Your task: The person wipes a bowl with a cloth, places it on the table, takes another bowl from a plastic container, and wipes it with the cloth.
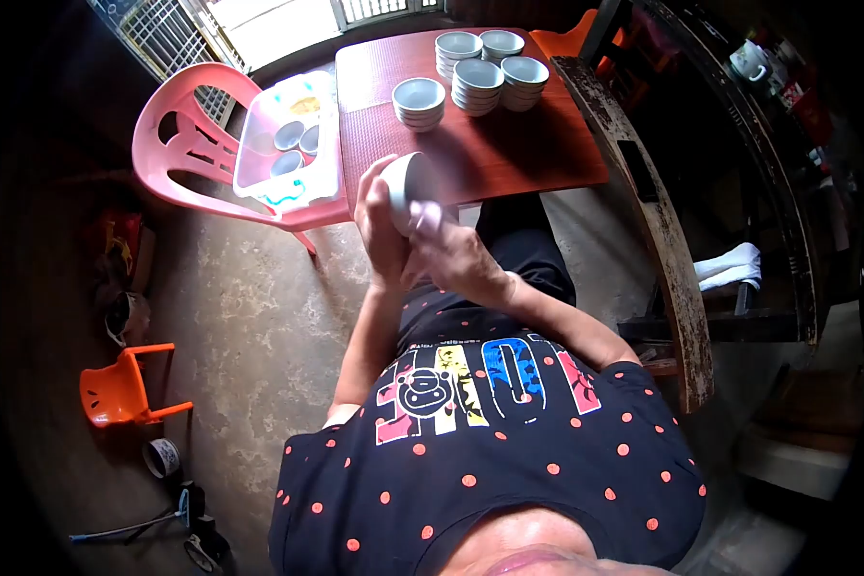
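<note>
- Two hands meet at one pale bowl (pixel 398 187), raised by the near edge of the red-brown desk (pixel 547 165) and tipped onto its side, its opening seemingly turned rightward
- The left hand (pixel 378 235) looks like the main support: its fingers (pixel 378 195) curl around the outer wall, spread about as wide as the bowl needs, and have hold of it
- The right hand (pixel 459 259) is blurred at the lower part of the bowl, fingers bent; whether they grip it, brush it or hold something thin, I cannot tell
- For good handling, let the left palm serve as the steady cradle and leave the right hand light and free along the rim
- Smooth ware like this probably slips easily, so turn it in small moves, one hand secure before the other shifts
- Hold it over the desk rather than the bare floor (pixel 250 298), which would likely break it
- Five stacks of bowls (pixel 419 117) stand on the desk, the nearest just beyond the hands; leave it room against knocks
- Three loose bowls (pixel 287 135) sit in the plastic tub (pixel 328 120) on the pink chair (pixel 147 154), within easy reach of the left side
</note>
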Available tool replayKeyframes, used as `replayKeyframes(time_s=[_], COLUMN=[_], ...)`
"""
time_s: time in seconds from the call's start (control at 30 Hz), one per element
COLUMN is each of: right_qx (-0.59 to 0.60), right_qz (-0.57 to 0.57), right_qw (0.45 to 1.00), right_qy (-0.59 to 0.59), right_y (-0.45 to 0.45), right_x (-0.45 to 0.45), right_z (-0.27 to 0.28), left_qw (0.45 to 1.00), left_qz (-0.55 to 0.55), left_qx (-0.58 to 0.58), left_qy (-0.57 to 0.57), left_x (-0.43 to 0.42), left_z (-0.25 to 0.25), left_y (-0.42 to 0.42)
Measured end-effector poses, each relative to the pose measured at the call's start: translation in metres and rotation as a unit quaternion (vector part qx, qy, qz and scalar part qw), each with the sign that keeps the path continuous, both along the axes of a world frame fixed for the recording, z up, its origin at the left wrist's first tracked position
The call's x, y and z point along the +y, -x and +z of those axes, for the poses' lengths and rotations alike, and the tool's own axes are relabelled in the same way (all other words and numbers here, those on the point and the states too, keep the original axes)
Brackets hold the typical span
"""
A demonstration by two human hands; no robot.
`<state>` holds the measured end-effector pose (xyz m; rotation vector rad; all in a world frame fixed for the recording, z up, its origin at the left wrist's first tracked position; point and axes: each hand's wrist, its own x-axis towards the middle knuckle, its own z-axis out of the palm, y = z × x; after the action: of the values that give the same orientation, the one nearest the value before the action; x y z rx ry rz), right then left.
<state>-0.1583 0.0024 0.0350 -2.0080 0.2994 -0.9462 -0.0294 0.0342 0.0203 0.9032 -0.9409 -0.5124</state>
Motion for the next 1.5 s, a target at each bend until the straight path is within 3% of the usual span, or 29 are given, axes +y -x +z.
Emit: replayKeyframes(time_s=[0.03,0.07,0.1,0.17,0.23,0.27,0.3,0.43,0.5,0.57,0.6,0.67,0.77,0.9,0.97,1.03,1.1,1.17,1.2,1.23,1.3,1.33,1.4,1.43,1.47,1.5], right_qx=[0.076,0.092,0.11,0.076,0.003,-0.045,-0.094,-0.187,-0.23,-0.22,-0.213,-0.2,-0.11,-0.127,-0.123,-0.149,-0.19,-0.209,-0.199,-0.193,-0.188,-0.12,0.02,0.092,0.047,0.039], right_qz=[-0.032,-0.04,-0.048,-0.059,-0.051,-0.007,0.038,0.083,0.218,0.226,0.172,0.06,0.028,0.03,0.025,0.037,-0.023,-0.076,-0.058,-0.031,0.077,0.086,0.073,0.063,0.018,0.009], right_qw=[0.943,0.942,0.941,0.993,0.98,0.93,0.845,0.685,0.586,0.581,0.608,0.654,0.771,0.728,0.733,0.742,0.793,0.85,0.871,0.856,0.808,0.847,0.97,0.99,0.985,0.956], right_qy=[0.323,0.319,0.315,0.069,-0.191,-0.365,-0.526,-0.699,-0.746,-0.75,-0.745,-0.727,-0.626,-0.673,-0.668,-0.652,-0.578,-0.478,-0.446,-0.478,-0.553,-0.51,-0.233,-0.081,0.168,0.291], right_y=[0.007,0.01,0.013,0.02,0.023,0.025,0.028,0.03,0.031,0.03,0.027,0.021,0.021,0.032,0.037,0.038,0.036,0.029,0.023,0.016,0.01,0.013,0.022,0.025,0.021,0.019], right_x=[-0.016,-0.02,-0.022,-0.023,-0.027,-0.031,-0.036,-0.039,-0.043,-0.04,-0.038,-0.033,-0.033,-0.032,-0.035,-0.052,-0.051,-0.046,-0.037,-0.025,-0.007,-0.005,-0.008,-0.009,-0.016,-0.022], right_z=[-0.001,-0.001,0.002,0.004,0.015,0.018,0.02,0.027,0.02,0.02,0.019,0.01,-0.011,0.007,0.017,-0.009,-0.012,-0.013,-0.005,0.008,0.016,0.011,0.004,-0.001,-0.016,-0.018], left_qw=[0.991,0.965,0.968,0.971,0.971,0.962,0.953,0.96,0.96,0.962,0.962,0.961,0.959,0.957,0.96,0.962,0.987,0.981,0.979,0.969,0.982,0.993,0.988,0.981,0.992,0.955], left_qz=[-0.061,-0.106,-0.087,-0.048,-0.043,-0.052,-0.061,-0.047,-0.045,-0.035,-0.029,-0.032,-0.051,-0.042,-0.023,0.01,0.162,0.132,0.194,0.231,0.17,0.062,-0.015,-0.053,-0.035,-0.117], left_qx=[0.112,0.231,0.231,0.232,0.236,0.267,0.296,0.276,0.275,0.272,0.27,0.274,0.28,0.286,0.28,0.272,0.021,0.142,0.038,-0.078,-0.085,0.099,0.146,0.171,0.075,0.252], left_qy=[-0.031,-0.058,-0.041,-0.012,-0.01,-0.012,-0.015,-0.002,-0.015,-0.017,-0.018,-0.013,-0.024,-0.019,-0.014,-0.019,-0.007,-0.027,-0.041,-0.043,0.005,-0.014,-0.056,-0.077,-0.091,-0.105], left_x=[0.0,-0.001,-0.004,-0.007,-0.007,-0.008,-0.008,-0.01,-0.008,-0.009,-0.01,-0.011,-0.009,-0.011,-0.011,-0.008,-0.007,-0.006,-0.006,-0.006,-0.008,-0.001,0.001,0.001,-0.007,-0.008], left_z=[0.005,0.011,0.013,0.013,0.009,0.008,0.008,0.004,0.007,0.004,0.003,0.0,0.002,-0.002,-0.001,0.004,0.001,0.004,0.004,0.001,-0.002,0.001,0.015,0.018,0.003,0.003], left_y=[-0.001,-0.002,-0.001,0.005,-0.002,-0.004,-0.006,-0.003,0.0,0.002,0.002,0.002,0.003,-0.002,-0.007,-0.005,0.002,0.007,0.013,0.018,0.029,0.034,0.026,0.02,0.006,0.008])
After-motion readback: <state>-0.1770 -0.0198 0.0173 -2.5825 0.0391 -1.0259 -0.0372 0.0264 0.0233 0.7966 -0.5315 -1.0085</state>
